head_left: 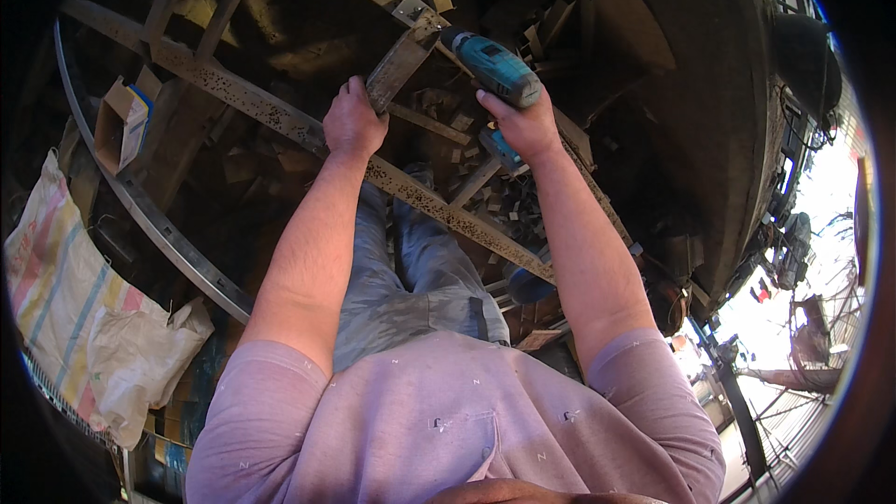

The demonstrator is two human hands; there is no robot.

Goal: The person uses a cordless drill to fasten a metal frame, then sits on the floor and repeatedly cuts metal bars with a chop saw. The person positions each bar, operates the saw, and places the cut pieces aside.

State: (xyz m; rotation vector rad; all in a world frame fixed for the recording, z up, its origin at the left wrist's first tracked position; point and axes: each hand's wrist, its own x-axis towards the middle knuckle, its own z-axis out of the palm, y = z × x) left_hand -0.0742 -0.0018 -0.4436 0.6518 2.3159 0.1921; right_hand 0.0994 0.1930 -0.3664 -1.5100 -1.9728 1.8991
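Scuffed metal, tough plastic and plain cloth all around us

So our drill (493, 67) has a smooth plastic shell with a slight sheen, while the block (401, 73) looks dull and scuffed; metal or wood, we honestly can't tell. The long bar (233, 91) looks like matt metal to us, dotted all over with specks that could be pits or dirt. The curved strip (168, 228) is smoother, shinier metal. We've also got a crinkly woven-plastic sack (61, 294), a matt cardboard box (114, 121), and our shirt (401, 406) and trousers (411, 317) are soft, matt cloth.
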